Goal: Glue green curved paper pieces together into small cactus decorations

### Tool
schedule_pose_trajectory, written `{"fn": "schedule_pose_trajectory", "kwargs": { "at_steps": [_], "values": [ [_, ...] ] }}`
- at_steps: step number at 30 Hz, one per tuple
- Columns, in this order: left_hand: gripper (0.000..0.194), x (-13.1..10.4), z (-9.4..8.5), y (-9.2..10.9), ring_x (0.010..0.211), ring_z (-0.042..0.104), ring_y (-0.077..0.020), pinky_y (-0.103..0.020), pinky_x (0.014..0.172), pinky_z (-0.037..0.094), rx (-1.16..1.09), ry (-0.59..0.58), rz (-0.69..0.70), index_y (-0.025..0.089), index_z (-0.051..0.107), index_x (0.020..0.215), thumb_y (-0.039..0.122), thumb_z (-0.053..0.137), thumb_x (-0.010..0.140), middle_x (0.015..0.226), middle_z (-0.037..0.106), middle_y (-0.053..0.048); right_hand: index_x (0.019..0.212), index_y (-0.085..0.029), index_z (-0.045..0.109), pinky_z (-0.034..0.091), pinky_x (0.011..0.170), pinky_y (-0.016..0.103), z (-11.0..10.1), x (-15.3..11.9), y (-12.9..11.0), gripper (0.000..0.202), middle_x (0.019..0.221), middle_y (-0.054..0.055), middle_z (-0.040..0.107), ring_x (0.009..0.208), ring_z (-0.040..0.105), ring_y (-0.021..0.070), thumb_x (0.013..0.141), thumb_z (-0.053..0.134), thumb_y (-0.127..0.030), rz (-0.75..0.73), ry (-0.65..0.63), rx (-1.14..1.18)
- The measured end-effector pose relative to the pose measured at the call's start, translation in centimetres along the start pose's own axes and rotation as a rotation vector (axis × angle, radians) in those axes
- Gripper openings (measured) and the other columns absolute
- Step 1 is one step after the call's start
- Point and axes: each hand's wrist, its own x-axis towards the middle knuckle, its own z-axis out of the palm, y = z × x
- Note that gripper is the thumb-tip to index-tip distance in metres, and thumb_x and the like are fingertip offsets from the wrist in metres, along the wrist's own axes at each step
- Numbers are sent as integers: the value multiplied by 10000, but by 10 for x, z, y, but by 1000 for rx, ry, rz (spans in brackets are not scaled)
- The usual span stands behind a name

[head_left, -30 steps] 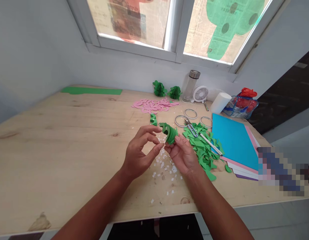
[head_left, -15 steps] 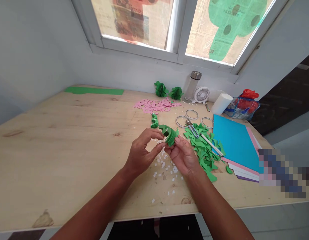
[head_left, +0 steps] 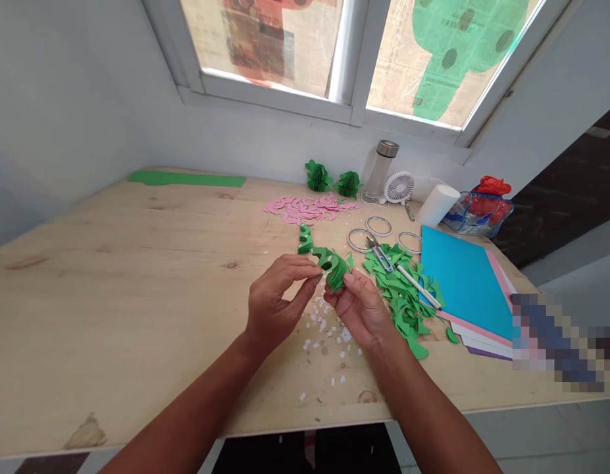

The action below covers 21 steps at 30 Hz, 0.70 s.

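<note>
My right hand (head_left: pixel 361 306) grips a stack of green cut paper (head_left: pixel 337 272) between thumb and fingers, near the middle of the table. My left hand (head_left: pixel 279 296) is just left of the stack, its thumb and forefinger pinched together at the stack's left edge; whatever is between the fingertips is too small to make out. A second small green paper stack (head_left: pixel 305 239) lies just beyond my hands. Small white paper bits (head_left: pixel 323 325) are scattered on the table below my hands.
Green scraps (head_left: pixel 406 309) lie at the right with snips (head_left: pixel 380 255), a white pen (head_left: pixel 418 287) and tape rolls (head_left: pixel 378 226). Further right are blue sheets (head_left: pixel 467 283). Pink cutouts (head_left: pixel 305 209), green paper shapes (head_left: pixel 317 176), a bottle (head_left: pixel 378 172) and a fan (head_left: pixel 399 187) stand or lie behind.
My left thumb and forefinger have closed together and drawn slightly left, away from the stack's face. The right hand still holds the stack in nearly the same place.
</note>
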Motion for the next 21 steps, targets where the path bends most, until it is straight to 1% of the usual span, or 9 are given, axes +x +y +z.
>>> {"fn": "schedule_pose_trajectory", "kwargs": {
  "at_steps": [6, 10, 12, 16, 21],
  "values": [
    [231, -1, 0, 1, 798, 671, -171, -346, 738, 558, 114, 96, 56, 193, 644, 882, -1, 651, 756, 809, 695, -23, 771, -175, 669, 452, 635, 225, 1, 0, 1, 198, 720, -13, 649, 637, 551, 99, 665, 794, -285, 16, 1, -9],
    [231, -1, -1, 1, 771, 666, -173, -367, 755, 537, 258, 151, 90, 202, 629, 881, 15, 656, 750, 802, 697, -19, 776, -181, 670, 445, 618, 223, -1, 1, 2, 194, 715, -16, 643, 627, 539, 98, 667, 791, -287, 17, -2, -21],
    [227, -1, -1, 1, 775, 666, -181, -372, 757, 527, 301, 130, 126, 203, 621, 882, 20, 655, 750, 795, 703, -22, 767, -183, 672, 446, 622, 223, -1, 1, 2, 186, 712, -17, 639, 632, 535, 100, 668, 790, -288, 15, -5, -23],
    [195, 0, 1, 3, 783, 669, -186, -372, 767, 515, 328, 41, 179, 206, 610, 873, 43, 640, 771, 770, 710, -17, 760, -189, 675, 458, 644, 240, -1, 1, 3, 181, 718, -9, 641, 639, 530, 112, 671, 788, -300, 8, -10, -30],
    [177, 1, 1, 3, 757, 665, -184, -381, 775, 507, 358, 4, 207, 208, 602, 863, 55, 633, 780, 763, 715, -14, 760, -181, 669, 454, 643, 242, -1, 1, 2, 201, 707, -10, 640, 627, 525, 105, 665, 794, -307, 13, -11, -37]
  ]
}}
